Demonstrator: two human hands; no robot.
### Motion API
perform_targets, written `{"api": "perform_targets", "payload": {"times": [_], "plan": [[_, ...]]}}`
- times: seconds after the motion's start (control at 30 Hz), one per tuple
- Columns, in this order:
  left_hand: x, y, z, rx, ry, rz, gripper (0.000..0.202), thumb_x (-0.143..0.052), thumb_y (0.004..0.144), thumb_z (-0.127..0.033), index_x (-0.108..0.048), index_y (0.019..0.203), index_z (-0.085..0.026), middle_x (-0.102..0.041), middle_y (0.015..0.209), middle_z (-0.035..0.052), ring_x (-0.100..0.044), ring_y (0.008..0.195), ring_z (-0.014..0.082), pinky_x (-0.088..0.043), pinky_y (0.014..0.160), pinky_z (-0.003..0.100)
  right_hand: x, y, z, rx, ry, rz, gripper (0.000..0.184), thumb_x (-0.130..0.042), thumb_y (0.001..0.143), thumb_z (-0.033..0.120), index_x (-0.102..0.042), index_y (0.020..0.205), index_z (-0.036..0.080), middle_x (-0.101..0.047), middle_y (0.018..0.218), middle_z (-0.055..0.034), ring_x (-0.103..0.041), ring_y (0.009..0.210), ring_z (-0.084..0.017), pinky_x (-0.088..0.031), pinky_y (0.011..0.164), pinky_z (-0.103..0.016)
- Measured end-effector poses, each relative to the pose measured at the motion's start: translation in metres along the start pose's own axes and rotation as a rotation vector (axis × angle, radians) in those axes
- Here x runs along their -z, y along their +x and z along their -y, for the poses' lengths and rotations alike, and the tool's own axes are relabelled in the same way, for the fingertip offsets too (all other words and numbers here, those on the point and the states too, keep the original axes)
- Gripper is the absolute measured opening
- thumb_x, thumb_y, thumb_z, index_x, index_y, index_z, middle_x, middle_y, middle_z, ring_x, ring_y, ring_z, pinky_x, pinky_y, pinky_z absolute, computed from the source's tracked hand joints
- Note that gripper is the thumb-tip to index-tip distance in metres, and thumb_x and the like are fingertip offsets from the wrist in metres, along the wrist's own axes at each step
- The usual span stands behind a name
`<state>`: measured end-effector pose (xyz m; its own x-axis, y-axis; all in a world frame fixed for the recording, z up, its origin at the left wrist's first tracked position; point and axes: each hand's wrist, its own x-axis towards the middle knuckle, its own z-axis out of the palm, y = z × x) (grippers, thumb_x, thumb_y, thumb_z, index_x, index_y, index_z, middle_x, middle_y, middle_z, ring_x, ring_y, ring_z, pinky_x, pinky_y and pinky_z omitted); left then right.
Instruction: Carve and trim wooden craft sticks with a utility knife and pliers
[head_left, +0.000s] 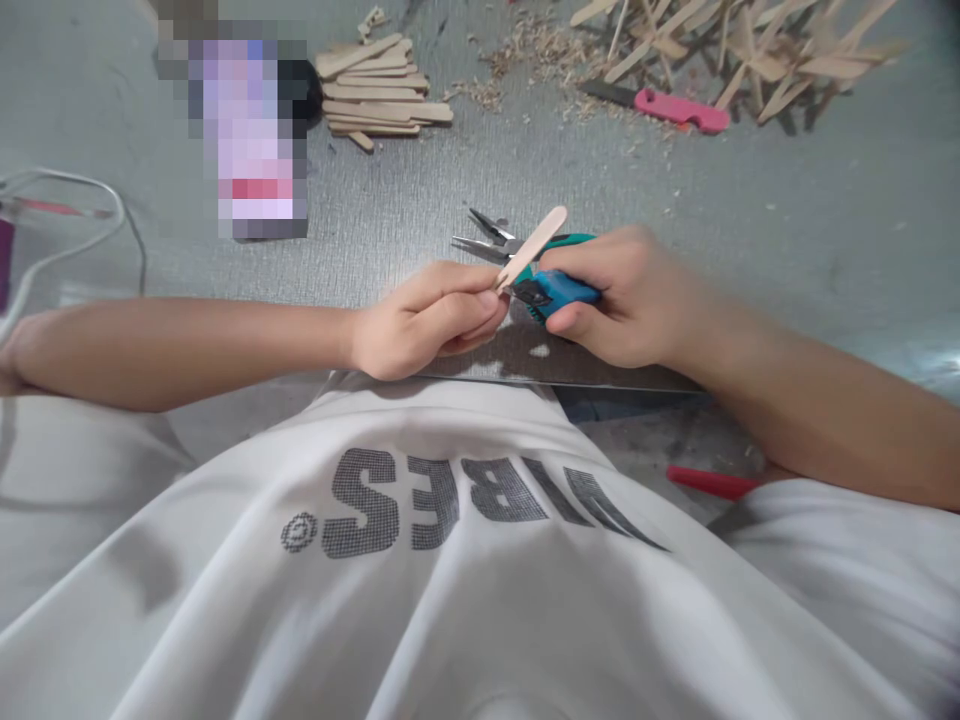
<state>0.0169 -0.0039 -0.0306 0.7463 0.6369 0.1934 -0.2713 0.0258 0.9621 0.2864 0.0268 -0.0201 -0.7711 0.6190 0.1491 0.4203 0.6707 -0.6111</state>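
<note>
My left hand (427, 318) is closed in a pinch on the lower end of a flat wooden stick (532, 246), which slants up to the right. My right hand (626, 295) is wrapped round a blue and teal utility knife (559, 290), its blade end against the stick near my left fingertips. Both hands are close together over the near edge of the grey table (750, 230). Just behind the stick lie small pliers (487, 238) with teal handles, partly hidden by my right hand.
A stack of wooden sticks (379, 90) lies at the back centre-left beside a blurred-out object (247, 130). A pink utility knife (679, 108), wood shavings (540, 50) and a jumble of glued sticks (772, 50) sit at the back right. A red object (709, 483) lies below the table edge; a white cable (67, 215) loops at left.
</note>
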Motion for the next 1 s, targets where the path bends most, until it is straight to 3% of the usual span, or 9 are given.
{"api": "perform_targets", "payload": {"times": [0.23,0.37,0.47,0.6,0.83,1.0], "plan": [[0.005,0.002,0.014,-0.085,0.03,0.014,0.062,-0.067,0.121,-0.064,-0.046,0.076,-0.027,-0.044,0.061,-0.0046,-0.038,0.055,0.0115,-0.031,0.054,0.031,-0.003,-0.003,0.002,-0.007,-0.01,-0.036,0.081,-0.042,0.112,0.103,-0.045,0.082,0.027,-0.042,0.066,0.0016,-0.034,0.058,-0.016,-0.025,0.065,-0.04],[0.001,0.0,0.015,-0.073,-0.013,-0.017,0.063,-0.072,0.118,-0.065,-0.047,0.074,-0.026,-0.043,0.06,-0.0046,-0.04,0.055,0.0116,-0.031,0.052,0.029,-0.007,-0.005,0.006,-0.014,-0.066,-0.148,0.08,-0.043,0.112,0.101,-0.049,0.084,0.027,-0.044,0.067,0.0012,-0.034,0.058,-0.016,-0.025,0.065,-0.04],[-0.009,-0.001,0.006,0.018,-0.114,-0.086,0.056,-0.07,0.117,-0.055,-0.047,0.075,-0.026,-0.04,0.062,-0.0059,-0.036,0.053,0.0095,-0.027,0.052,0.025,-0.009,-0.007,0.009,-0.02,-0.129,-0.258,0.079,-0.05,0.111,0.1,-0.051,0.084,0.026,-0.047,0.066,0.0007,-0.037,0.059,-0.017,-0.025,0.065,-0.041],[-0.02,-0.001,-0.009,0.244,-0.184,-0.303,0.051,-0.062,0.117,-0.042,-0.044,0.073,-0.025,-0.034,0.064,-0.0062,-0.026,0.05,0.0069,-0.025,0.05,0.023,-0.009,-0.008,0.011,-0.073,-0.188,-0.303,0.075,-0.057,0.11,0.097,-0.055,0.085,0.026,-0.055,0.069,-0.002,-0.05,0.065,-0.02,-0.029,0.068,-0.042],[-0.016,0.001,-0.009,0.285,-0.278,-0.325,0.043,-0.052,0.12,-0.027,-0.048,0.077,-0.024,-0.034,0.062,-0.0078,-0.023,0.047,0.0066,-0.027,0.049,0.018,-0.013,-0.007,0.007,-0.123,-0.274,-0.369,0.084,-0.047,0.108,0.105,-0.06,0.086,0.026,-0.064,0.074,-0.0057,-0.058,0.07,-0.023,-0.031,0.069,-0.042],[-0.015,0.003,-0.009,0.306,-0.298,-0.329,0.043,-0.048,0.121,-0.026,-0.045,0.078,-0.024,-0.031,0.062,-0.0081,-0.019,0.047,0.0066,-0.026,0.046,0.016,-0.012,-0.007,-0.003,-0.032,-0.344,-0.389,0.085,-0.046,0.109,0.104,-0.061,0.087,0.024,-0.064,0.071,-0.0048,-0.054,0.063,-0.019,-0.029,0.063,-0.04]]}}
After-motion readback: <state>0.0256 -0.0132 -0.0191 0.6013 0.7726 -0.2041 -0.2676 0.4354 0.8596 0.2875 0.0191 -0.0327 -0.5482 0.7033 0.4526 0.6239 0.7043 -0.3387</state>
